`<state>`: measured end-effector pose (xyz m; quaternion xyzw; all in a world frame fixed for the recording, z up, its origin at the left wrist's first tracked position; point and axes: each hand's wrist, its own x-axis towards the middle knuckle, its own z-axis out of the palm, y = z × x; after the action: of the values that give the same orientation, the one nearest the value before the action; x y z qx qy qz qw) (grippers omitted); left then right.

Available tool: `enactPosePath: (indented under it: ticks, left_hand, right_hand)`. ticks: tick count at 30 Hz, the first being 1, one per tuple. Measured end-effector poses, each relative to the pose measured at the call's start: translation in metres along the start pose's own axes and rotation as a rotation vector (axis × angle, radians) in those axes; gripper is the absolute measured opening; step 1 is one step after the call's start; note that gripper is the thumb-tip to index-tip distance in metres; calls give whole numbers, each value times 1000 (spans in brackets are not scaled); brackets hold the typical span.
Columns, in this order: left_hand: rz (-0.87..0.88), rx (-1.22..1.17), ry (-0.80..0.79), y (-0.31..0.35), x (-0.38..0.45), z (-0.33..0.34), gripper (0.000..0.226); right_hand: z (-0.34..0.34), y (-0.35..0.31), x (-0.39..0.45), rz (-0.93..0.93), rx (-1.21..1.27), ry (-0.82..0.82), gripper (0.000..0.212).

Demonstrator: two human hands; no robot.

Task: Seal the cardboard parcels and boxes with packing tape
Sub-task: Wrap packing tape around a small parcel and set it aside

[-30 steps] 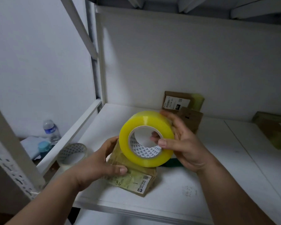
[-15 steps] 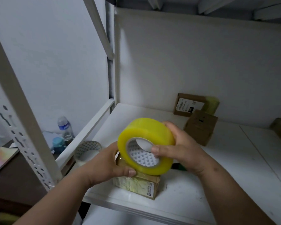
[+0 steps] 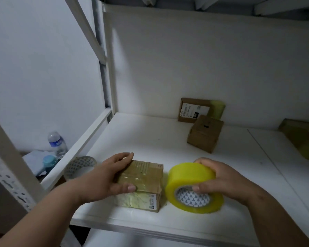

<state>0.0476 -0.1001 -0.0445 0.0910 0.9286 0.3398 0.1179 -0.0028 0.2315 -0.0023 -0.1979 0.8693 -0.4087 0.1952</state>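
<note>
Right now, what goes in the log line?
left hand: holds small box | right hand: grips yellow tape roll | roll beside box on shelf

The white shelf [image 3: 150, 139] has a wide bare area in the middle of the frame, between the front items and the back wall. At the lower centre, the small parcel [image 3: 143, 177] and the yellow tape roll [image 3: 191, 182] stand just beside each other, with only a narrow gap. At the back, two brown boxes [image 3: 204, 133] block the centre right. A slanted post [image 3: 7, 157] closes the lower left. Another box [image 3: 301, 139] fills the right edge.
</note>
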Motion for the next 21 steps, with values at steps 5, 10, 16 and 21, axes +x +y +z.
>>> enactPosePath:
  ticks: [5,10,16,21]
  left_hand:
    - [24,716,-78,44,1,13,112]
    - [1,763,-122,50,5,19,116]
    - [131,797,28,50,19,38,105]
    - [101,740,25,50,26,33,111]
  right_hand:
    - [4,-3,7,13,-65,0,59]
    - [6,-2,8,34,-128,0,58]
    - [7,-13,3,61,-330,-2,70]
    - [29,-44,-6,-134,-711,138,96]
